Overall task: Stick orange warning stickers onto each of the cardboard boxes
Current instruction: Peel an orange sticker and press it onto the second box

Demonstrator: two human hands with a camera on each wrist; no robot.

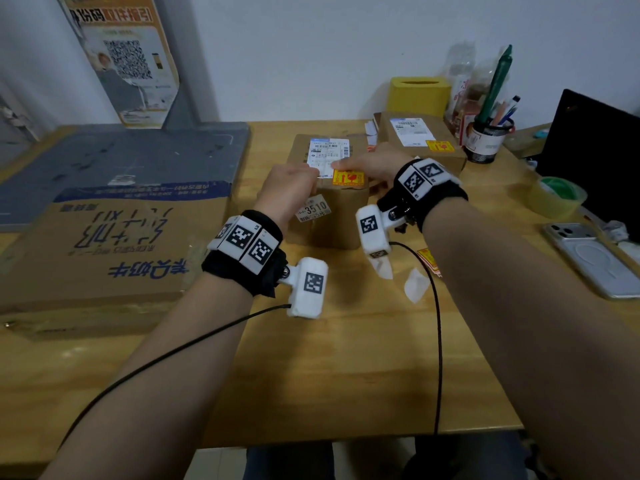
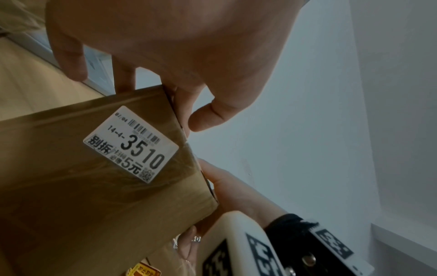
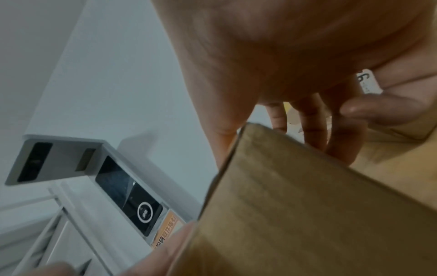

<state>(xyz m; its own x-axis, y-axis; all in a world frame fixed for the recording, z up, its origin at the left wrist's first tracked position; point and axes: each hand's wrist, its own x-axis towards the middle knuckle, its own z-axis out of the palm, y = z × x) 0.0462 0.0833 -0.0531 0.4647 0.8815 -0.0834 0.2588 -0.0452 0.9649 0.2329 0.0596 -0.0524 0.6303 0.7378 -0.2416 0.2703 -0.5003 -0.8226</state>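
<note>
A small cardboard box (image 1: 329, 220) stands mid-table with a white shipping label (image 1: 329, 152) and an orange warning sticker (image 1: 347, 177) on its top. My left hand (image 1: 294, 185) clasps the box's top left corner, fingers (image 2: 71, 61) down the side and thumb on the top edge. My right hand (image 1: 349, 166) lies on the top with straight fingers, just behind the sticker. A second box (image 1: 419, 147) at the back right bears its own orange sticker (image 1: 439, 146). A large flat cardboard box (image 1: 114, 251) lies at the left. More orange stickers (image 1: 427, 258) peek out under my right forearm.
White backing scraps (image 1: 415, 284) lie in front of the small box. At the back right stand a yellow tissue box (image 1: 419, 95) and a pen cup (image 1: 485, 140). A tape roll (image 1: 557, 195), a phone (image 1: 588, 258) and a black laptop (image 1: 595, 143) are at the right.
</note>
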